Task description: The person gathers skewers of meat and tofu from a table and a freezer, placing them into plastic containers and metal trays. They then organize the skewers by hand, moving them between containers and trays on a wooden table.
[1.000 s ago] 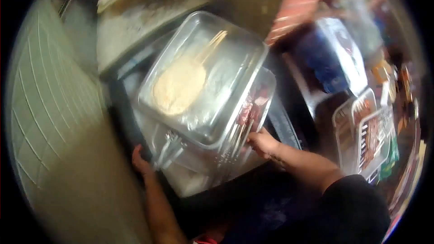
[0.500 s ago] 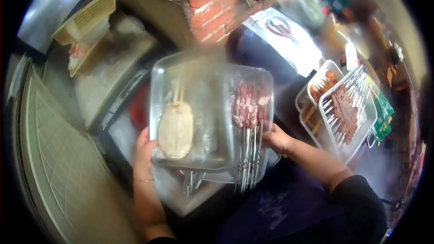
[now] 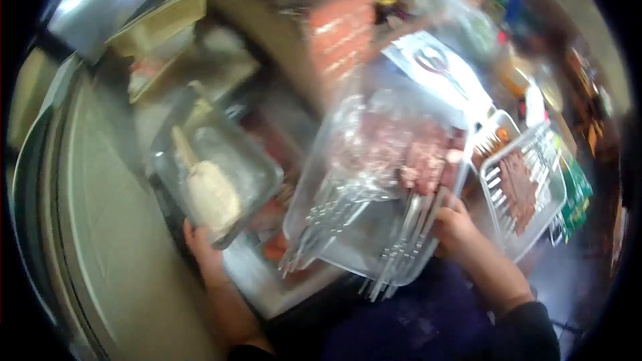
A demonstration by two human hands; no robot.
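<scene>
My left hand grips the lower left edge of a grey metal tray, tilted to the left. A pale flat oval piece of food on wooden sticks lies in it. On the right, my right hand is closed on the side of a clear plastic tray. Metal skewers of red meat lie along its right side, and more skewered meat under clear plastic wrap fills its left part. Motion blurs both trays.
To the right stand white trays, one with a dark meat slab and metal skewers. A white sheet lies behind the plastic tray, near an orange packet. A cream basket is at far left. Red items lie below, between the trays.
The metal tray has moved left off the plastic tray and tilted, carried by my left hand. The wrapped skewers beneath it are now uncovered. My right hand has shifted slightly right with the plastic tray.
</scene>
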